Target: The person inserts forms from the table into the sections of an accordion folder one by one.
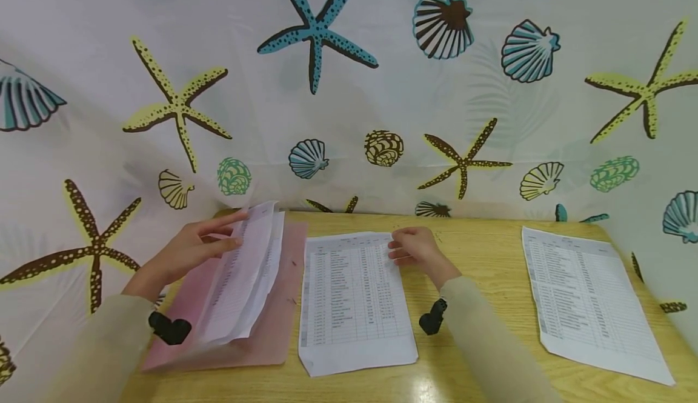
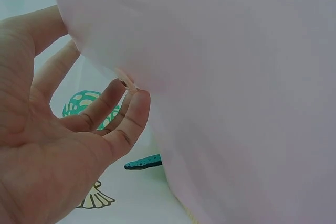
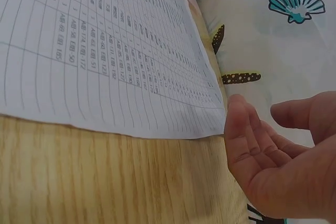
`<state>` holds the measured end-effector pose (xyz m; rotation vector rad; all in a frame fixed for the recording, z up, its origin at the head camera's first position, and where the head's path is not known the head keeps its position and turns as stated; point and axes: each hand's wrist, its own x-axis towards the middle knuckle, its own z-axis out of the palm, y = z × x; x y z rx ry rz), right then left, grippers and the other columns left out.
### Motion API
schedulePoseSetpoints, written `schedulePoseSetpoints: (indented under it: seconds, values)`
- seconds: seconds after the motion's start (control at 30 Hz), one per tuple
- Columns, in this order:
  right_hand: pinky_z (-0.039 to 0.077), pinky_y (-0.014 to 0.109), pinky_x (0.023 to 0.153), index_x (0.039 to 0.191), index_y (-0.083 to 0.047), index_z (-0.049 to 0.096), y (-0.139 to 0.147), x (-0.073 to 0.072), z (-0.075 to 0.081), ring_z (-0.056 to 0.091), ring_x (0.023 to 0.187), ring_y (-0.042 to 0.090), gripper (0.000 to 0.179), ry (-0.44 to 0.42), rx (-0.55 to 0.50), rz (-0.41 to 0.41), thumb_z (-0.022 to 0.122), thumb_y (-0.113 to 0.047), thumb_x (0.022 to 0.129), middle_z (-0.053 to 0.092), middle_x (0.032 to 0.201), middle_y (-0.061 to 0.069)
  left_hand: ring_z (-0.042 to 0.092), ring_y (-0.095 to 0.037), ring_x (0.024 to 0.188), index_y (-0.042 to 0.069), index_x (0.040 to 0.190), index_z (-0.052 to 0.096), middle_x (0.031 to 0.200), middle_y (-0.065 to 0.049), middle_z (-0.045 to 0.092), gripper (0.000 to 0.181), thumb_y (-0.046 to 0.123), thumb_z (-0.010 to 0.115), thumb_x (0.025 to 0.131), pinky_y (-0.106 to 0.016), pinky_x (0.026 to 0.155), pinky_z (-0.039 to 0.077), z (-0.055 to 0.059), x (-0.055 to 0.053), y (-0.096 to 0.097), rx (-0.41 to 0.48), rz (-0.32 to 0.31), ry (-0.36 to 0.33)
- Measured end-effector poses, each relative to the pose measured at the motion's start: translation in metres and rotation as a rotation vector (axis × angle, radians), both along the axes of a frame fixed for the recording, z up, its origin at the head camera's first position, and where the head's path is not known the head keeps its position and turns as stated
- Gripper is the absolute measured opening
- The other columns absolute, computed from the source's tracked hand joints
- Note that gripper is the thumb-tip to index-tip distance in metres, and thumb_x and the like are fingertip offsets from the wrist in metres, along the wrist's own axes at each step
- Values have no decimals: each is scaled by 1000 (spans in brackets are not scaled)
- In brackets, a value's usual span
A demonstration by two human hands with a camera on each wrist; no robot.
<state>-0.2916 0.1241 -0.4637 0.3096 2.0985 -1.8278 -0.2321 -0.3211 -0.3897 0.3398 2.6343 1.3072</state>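
In L wrist view, lifted pgs (image 1: pixel 240 276) are hiding part of L hand (image 1: pixel 188 248), which is pinching their edge — white, bowing over pink folder (image 1: pixel 286 318), print blurring. R hand (image 1: pixel 417 246) is curving loosely, empty, by gridded sheet (image 1: pixel 349 297).

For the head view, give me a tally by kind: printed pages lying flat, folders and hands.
Printed pages lying flat: 2
Pink folder: 1
Hands: 2
Total: 5
Lifted sheets overlap, so they are left out.
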Motion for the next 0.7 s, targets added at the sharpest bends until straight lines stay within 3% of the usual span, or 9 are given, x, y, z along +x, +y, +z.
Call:
schedulePoseSetpoints:
  seconds: [0.37,0.7]
  values:
    - [63,32,74,139,4,60,13,-8,-8,77,84,22,40,-5,75,-52,58,-17,106,73,121,24,54,-42,131,20,165,37,162,-23,40,68,32,65,105,-23,89,55,2,3,-5,-6,-3,-4]
    - [55,26,61,134,5,63,10,-11,-19,69,68,14,38,-11,102,-59,65,-14,102,75,114,21,54,-42,130,18,165,37,162,-23,40,68,30,66,105,-24,88,56,0,5,-7,13,-11,-2]
